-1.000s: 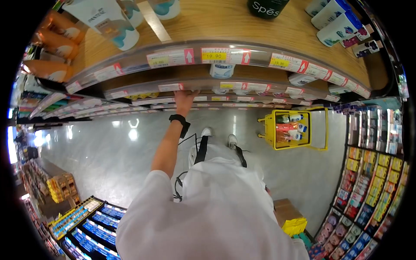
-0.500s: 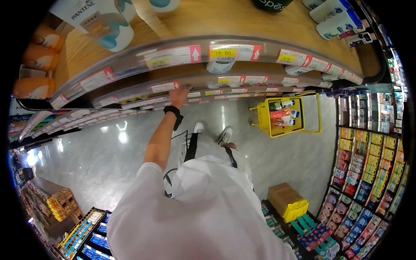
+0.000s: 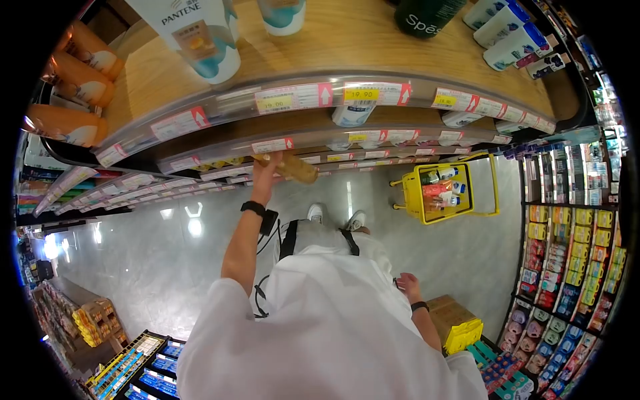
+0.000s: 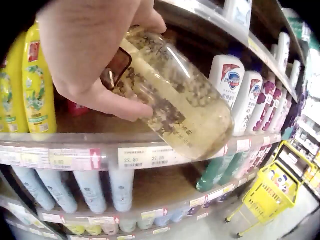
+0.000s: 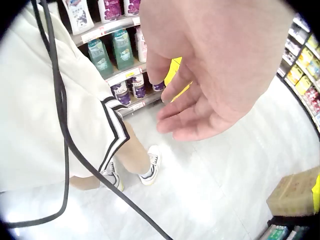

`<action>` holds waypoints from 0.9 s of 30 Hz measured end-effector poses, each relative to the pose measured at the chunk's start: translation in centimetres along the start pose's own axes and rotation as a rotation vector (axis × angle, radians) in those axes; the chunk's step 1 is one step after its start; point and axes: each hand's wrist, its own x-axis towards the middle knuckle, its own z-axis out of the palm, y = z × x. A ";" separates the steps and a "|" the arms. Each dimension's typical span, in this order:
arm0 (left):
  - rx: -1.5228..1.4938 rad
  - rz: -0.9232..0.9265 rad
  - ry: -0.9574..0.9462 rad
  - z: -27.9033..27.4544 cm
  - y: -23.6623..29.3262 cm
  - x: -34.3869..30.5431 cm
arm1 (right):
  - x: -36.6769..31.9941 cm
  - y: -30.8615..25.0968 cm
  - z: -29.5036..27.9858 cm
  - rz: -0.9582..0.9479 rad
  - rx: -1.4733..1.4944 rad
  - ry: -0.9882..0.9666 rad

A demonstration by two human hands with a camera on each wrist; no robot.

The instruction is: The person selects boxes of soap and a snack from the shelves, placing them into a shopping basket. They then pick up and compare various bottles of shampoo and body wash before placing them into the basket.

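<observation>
My left hand point(image 3: 264, 179) grips a clear bottle of pale yellow liquid point(image 3: 299, 169), printed with dark flowers, at the front of a shelf. In the left wrist view the bottle point(image 4: 187, 107) lies tilted, its base pointing down to the right. Thumb and fingers of the left hand point(image 4: 95, 55) wrap its upper end, where a dark brown cap shows partly behind the hand. Low at my side hangs my right hand point(image 3: 409, 288), fingers loosely bent and holding nothing; the right wrist view shows this hand point(image 5: 200, 75) above the floor.
White Safeguard bottles point(image 4: 227, 75) stand right of the held bottle, yellow bottles point(image 4: 37, 85) left. A yellow wheeled basket point(image 3: 423, 212) with several bottles stands on the floor to the right. Behind me is a cardboard box point(image 3: 443, 312). Black cables point(image 5: 62, 95) hang beside my shirt.
The left hand, earlier reaching in under the shelf edge with its fingers partly hidden, has drawn back and now holds the bottle in view. The right hand has come into view at my side.
</observation>
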 end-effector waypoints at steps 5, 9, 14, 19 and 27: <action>0.291 -0.048 -0.182 -5.7 -2.0 -1.7 | 1.9 -2.3 1.3 -0.039 -0.111 -0.073; 0.354 -0.082 -0.290 -9.6 -1.7 -3.2 | 3.7 -2.7 1.5 -0.052 -0.130 -0.120; 0.108 -0.241 -0.404 -13.6 -2.8 -3.0 | 2.7 -6.4 2.4 -0.039 -0.259 -0.071; -0.203 -0.433 -0.498 -11.1 -2.3 -3.9 | 1.4 -9.5 3.6 -0.104 -0.265 -0.093; -0.242 -0.553 -0.599 -8.8 -3.3 -3.1 | 0.0 -6.8 3.5 -0.082 -0.204 -0.055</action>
